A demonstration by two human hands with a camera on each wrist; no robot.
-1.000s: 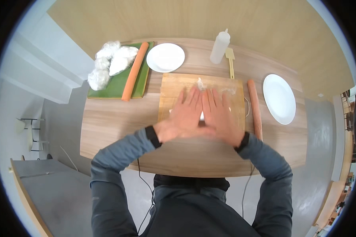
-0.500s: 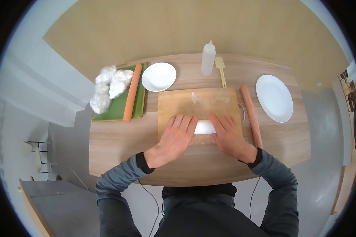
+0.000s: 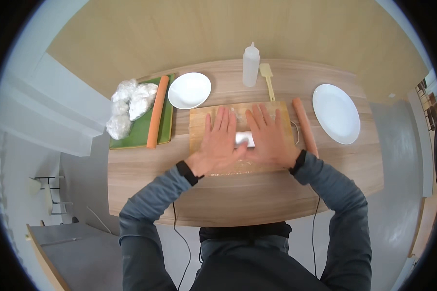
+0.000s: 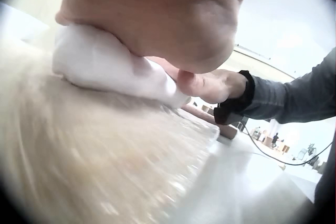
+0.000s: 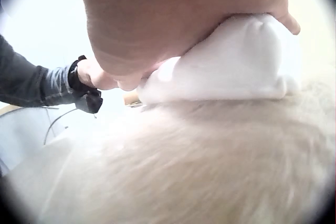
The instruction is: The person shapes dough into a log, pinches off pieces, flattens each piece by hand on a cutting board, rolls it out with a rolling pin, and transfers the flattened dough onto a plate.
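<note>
A white roll of dough point(image 3: 244, 139) lies crosswise on the wooden board point(image 3: 197, 127), which has clear plastic film over it. My left hand point(image 3: 218, 145) rests flat on the roll's left part, fingers straight and pointing away from me. On the right part lies my right hand point(image 3: 273, 140), likewise flat with its fingers spread. Only the middle of the roll shows between the hands in the head view. Both wrist views show a palm pressing on the dough point(image 4: 100, 61) from above, the end of the roll point(image 5: 262, 56) bulging out below.
A green tray point(image 3: 166, 128) at the left bears an orange rolling pin point(image 3: 157, 111) and plastic-wrapped white lumps point(image 3: 142, 101). Behind the board stand a white bowl point(image 3: 190, 90), a squeeze bottle point(image 3: 250, 67) and a spatula point(image 3: 267, 80). Rightward lie another rolling pin point(image 3: 304, 123) and a white plate point(image 3: 336, 114).
Half a second ago my fingertips were at the roll with more of it showing between the hands. Both hands have slid forward over the dough, palms now on it and fingers straightened.
</note>
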